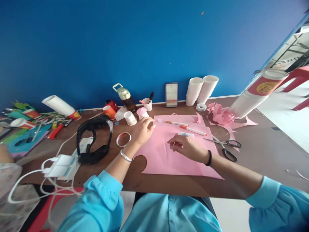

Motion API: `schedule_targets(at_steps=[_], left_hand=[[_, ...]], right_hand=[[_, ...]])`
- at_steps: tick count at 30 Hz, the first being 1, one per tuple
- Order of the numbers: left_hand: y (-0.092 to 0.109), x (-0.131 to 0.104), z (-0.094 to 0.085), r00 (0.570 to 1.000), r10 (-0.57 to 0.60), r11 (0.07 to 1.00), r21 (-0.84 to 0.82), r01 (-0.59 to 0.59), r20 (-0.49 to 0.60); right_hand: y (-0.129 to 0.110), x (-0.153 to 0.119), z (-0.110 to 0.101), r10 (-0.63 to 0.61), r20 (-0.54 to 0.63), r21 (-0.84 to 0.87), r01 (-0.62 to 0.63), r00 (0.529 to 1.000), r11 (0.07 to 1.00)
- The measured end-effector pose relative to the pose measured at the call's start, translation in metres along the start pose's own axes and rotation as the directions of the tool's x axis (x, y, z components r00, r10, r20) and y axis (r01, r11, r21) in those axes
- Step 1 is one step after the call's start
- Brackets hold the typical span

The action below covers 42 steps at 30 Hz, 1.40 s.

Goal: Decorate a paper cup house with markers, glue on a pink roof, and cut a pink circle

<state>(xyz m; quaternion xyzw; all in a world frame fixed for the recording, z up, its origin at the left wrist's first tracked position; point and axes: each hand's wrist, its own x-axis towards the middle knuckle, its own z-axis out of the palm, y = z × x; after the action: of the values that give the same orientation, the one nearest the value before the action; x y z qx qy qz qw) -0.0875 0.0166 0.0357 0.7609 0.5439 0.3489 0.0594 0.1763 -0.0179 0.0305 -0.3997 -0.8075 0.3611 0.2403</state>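
Note:
Pink paper [161,158] with a rounded cut-out lies on the brown table. Over its upper left edge is my left hand [144,130], fingers curled, near a small white cup with a pink top [142,112]; what its fingertips hold, if anything, is hidden. My right hand [181,145] hovers over the sheet's middle, fingers bent and partly spread, with nothing visible in it. Just beyond it lies a white and blue glue stick [187,134]. Two orange-red markers [193,130] rest on the paper. Black-handled scissors [224,145] lie open at its right.
White cup stacks [194,91] and a tape roll [201,107] stand near the blue wall. Crumpled pink paper [222,114] is at right. A bottle [125,98], black headset [94,156], white chargers [61,164] and cables occupy the left. Another person's arm [5,154] shows far left.

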Motion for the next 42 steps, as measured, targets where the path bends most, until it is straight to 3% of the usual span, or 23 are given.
schedule_targets(at_steps=[4, 7, 12, 17, 21, 27, 38, 42], left_hand=[[-0.002, -0.001, 0.003, 0.977, 0.035, 0.995, -0.080, -0.053, -0.211], [0.003, -0.014, 0.014, 0.969, 0.091, 0.986, -0.117, -0.120, -0.228], [0.011, -0.033, 0.034, 0.962, 0.238, 0.946, -0.194, -0.260, -0.131], [0.002, -0.033, 0.034, 0.973, 0.198, 0.948, -0.229, -0.220, -0.115], [-0.003, -0.034, 0.033, 0.982, 0.155, 0.950, -0.256, -0.178, -0.109], [-0.002, -0.033, 0.036, 0.985, 0.140, 0.940, -0.300, -0.165, -0.103], [-0.006, -0.032, 0.035, 0.992, 0.101, 0.946, -0.300, -0.121, -0.081], [-0.005, -0.032, 0.034, 0.993, 0.082, 0.949, -0.299, -0.103, -0.081]], right_hand=[[-0.011, 0.056, -0.031, 0.094, -0.056, -0.062, -0.098, 0.994, 0.993], [-0.007, 0.117, -0.041, 0.127, -0.134, -0.131, -0.145, 0.983, 0.981], [0.002, 0.206, -0.021, 0.087, -0.173, -0.285, -0.135, 0.981, 0.949], [0.002, 0.249, 0.000, 0.084, -0.111, -0.433, -0.124, 0.990, 0.893], [0.009, 0.257, -0.002, 0.120, -0.094, -0.532, -0.151, 0.988, 0.833], [0.022, 0.241, -0.017, 0.176, -0.143, -0.593, -0.226, 0.974, 0.773], [0.024, 0.234, -0.023, 0.150, -0.258, -0.559, -0.274, 0.954, 0.782], [0.022, 0.219, -0.015, 0.126, -0.293, -0.514, -0.267, 0.948, 0.815]])
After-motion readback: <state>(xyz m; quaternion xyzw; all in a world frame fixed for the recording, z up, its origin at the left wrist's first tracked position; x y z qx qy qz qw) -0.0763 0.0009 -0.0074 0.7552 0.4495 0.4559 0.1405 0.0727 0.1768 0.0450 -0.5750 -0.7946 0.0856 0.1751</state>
